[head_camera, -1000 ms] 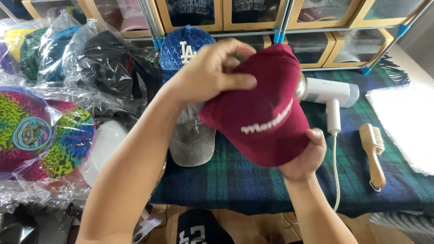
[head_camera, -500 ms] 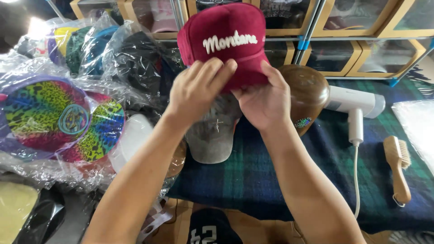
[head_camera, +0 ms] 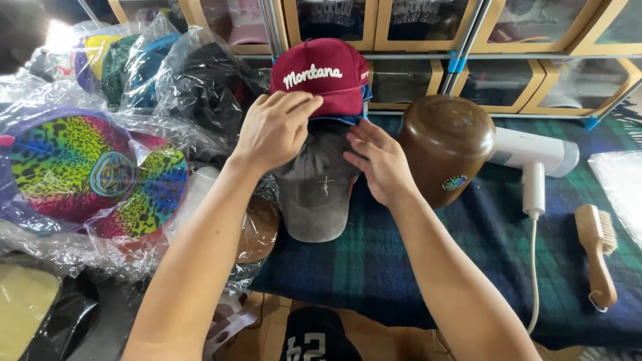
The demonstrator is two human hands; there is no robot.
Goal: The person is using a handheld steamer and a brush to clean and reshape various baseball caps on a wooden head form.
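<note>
A maroon cap (head_camera: 321, 70) with white script on its front sits upright on a blue cap (head_camera: 353, 117), at the back of the table. My left hand (head_camera: 275, 128) has its fingers curled over the maroon cap's brim. My right hand (head_camera: 374, 160) is off that cap, fingers apart, resting on the crown of a grey cap (head_camera: 314, 197) that lies just in front with its brim toward me.
A brown dome-shaped form (head_camera: 445, 144) stands right of the caps. A white handheld dryer (head_camera: 535, 157) with its cord and a wooden brush (head_camera: 597, 247) lie on the dark plaid blanket (head_camera: 401, 267). Plastic-wrapped hats, one rainbow leopard (head_camera: 93, 174), fill the left. Clear-fronted boxes (head_camera: 508, 27) line the back.
The maroon cap went from being held in front of me in both hands to sitting on the blue cap at the back. My right hand let go and dropped to the grey cap.
</note>
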